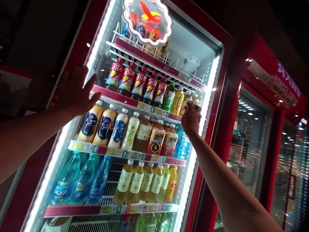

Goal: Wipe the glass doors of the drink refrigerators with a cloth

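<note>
A tall red-framed drinks fridge [222, 77] stands before me, tilted in view, with a glass front. My left hand [74, 91] is raised at its left edge, fingers spread and nothing in them; whether the palm touches the door I cannot tell. At the right side of the glass, my right hand [190, 124] presses a crumpled brownish cloth [196, 108], its fingers closed on it. Behind the glass near that hand are a yellow-labelled bottle [178, 100] and a green tea bottle [169, 97]. Part of the cloth is hidden by the hand.
Red-capped iced tea bottles [140, 84] and milk tea bottles [90, 120] line the middle shelves. Blue water bottles [80, 183] stand lower down. A lit round sign [153, 19] sits at the top. To the right is another red glass-doored cabinet [252, 129].
</note>
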`<state>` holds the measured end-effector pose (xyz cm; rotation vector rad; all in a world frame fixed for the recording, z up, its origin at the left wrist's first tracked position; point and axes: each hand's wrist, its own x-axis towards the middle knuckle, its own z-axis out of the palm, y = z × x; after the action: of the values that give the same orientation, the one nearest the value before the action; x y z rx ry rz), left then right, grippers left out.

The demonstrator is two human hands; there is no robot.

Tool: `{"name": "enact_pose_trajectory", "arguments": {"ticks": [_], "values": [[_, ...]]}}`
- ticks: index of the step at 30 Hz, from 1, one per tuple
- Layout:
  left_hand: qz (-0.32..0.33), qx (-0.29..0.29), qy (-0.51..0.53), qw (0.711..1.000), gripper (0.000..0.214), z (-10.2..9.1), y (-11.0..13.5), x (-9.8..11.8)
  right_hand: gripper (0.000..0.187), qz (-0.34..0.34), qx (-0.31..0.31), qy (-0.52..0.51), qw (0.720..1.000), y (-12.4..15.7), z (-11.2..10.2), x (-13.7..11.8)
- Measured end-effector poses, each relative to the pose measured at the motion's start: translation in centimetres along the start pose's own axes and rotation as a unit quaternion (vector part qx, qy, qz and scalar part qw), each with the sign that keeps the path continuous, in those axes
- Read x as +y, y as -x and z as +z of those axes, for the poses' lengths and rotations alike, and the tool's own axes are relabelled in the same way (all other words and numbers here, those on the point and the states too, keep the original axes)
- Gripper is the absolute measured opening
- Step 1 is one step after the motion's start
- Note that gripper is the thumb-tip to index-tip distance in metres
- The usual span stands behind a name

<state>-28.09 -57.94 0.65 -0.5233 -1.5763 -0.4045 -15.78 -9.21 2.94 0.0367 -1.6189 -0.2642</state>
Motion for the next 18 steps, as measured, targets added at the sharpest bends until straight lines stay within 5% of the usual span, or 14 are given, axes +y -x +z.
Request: {"name": "enact_pose_trajectory", "arguments": {"ticks": [3,6,9,12,15,18], "values": [[0.003,-0.003,0.007,1.000,0.078,-0.1,0.0,0.1,0.060,-0.053,-0.044,-0.032,0.997,1.2,0.0,-1.9],[-0.003,-0.001,0.011,1.000,0.077,0.0,0.2,0.0,0.060,-0.071,-0.070,-0.044,0.994,1.3,-0.5,-0.9],[0.009,0.005,0.010,1.000,0.074,0.3,0.3,-0.4,0.062,0.035,-0.029,-0.041,0.998,-0.8,-0.1,-0.5],[0.015,0.005,0.010,1.000,0.072,0.6,0.3,-0.8,0.065,0.106,0.016,-0.039,0.993,-2.9,1.2,-3.4],[0.008,0.003,0.008,1.000,0.072,0.7,0.2,-0.9,0.065,0.023,-0.012,-0.037,0.999,-2.5,1.8,-7.7],[0.005,-0.008,0.002,1.000,0.072,0.4,0.3,-0.7,0.063,-0.084,-0.052,-0.036,0.994,-0.5,1.0,-9.4]]}}
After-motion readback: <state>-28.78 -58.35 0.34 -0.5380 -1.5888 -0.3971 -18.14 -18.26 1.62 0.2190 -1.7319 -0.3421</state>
